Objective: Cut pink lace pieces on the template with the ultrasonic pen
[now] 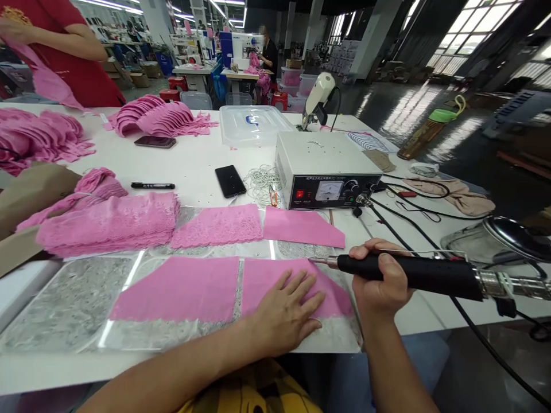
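Observation:
My left hand (287, 310) lies flat with fingers spread on a pink fabric piece (262, 281) on the glass work plate (73, 304). My right hand (379, 281) is closed around a black handheld tool (413, 272), whose metal tip touches the upper right edge of that fabric. A second pink piece (181, 289) lies to the left on the plate. Two more pink pieces, one lace (217, 225) and one plain (301, 228), lie just behind.
A stack of pink lace (109, 225) sits at left. A white control box (327, 169) with cables stands behind, with a phone (229, 180), a marker (152, 186), a clear lidded box (252, 123) and pink fabric heaps (159, 115). A person in red (64, 51) stands far left.

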Demonstrator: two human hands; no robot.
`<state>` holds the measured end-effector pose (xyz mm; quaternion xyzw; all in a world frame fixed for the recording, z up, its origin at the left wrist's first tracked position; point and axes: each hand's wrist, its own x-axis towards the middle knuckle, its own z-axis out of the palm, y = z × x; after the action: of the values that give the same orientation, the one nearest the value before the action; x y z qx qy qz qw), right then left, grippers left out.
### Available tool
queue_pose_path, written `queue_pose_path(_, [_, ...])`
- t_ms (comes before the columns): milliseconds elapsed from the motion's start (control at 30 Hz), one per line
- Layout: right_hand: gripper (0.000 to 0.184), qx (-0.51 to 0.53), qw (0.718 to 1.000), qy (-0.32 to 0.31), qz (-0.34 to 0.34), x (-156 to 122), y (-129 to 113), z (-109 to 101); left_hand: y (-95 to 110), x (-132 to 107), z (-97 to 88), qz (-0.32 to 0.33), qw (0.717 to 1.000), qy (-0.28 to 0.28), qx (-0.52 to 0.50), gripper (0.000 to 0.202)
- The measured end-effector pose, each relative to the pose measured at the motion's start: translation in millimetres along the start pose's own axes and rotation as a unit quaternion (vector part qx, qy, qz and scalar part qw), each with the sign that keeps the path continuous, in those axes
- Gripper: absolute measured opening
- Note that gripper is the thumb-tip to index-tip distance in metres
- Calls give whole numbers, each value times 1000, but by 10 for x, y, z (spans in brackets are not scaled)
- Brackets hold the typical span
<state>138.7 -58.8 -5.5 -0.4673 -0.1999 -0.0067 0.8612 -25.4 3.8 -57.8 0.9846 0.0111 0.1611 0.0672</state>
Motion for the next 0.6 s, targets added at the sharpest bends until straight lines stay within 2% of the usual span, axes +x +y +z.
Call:
queue_pose_path(133, [16, 11, 999, 28, 11, 71, -158, -186, -2, 7, -14, 8, 1000, -3, 3, 48])
queue_pose_path(367, [15, -49, 997, 48, 17, 103, -448, -626, -13, 2, -56, 16, 999, -30, 3, 48])
queue_pose_path(600, [14, -71, 997, 28, 13, 38, -469, -697, -19, -4, -77, 20, 999, -39, -2, 47])
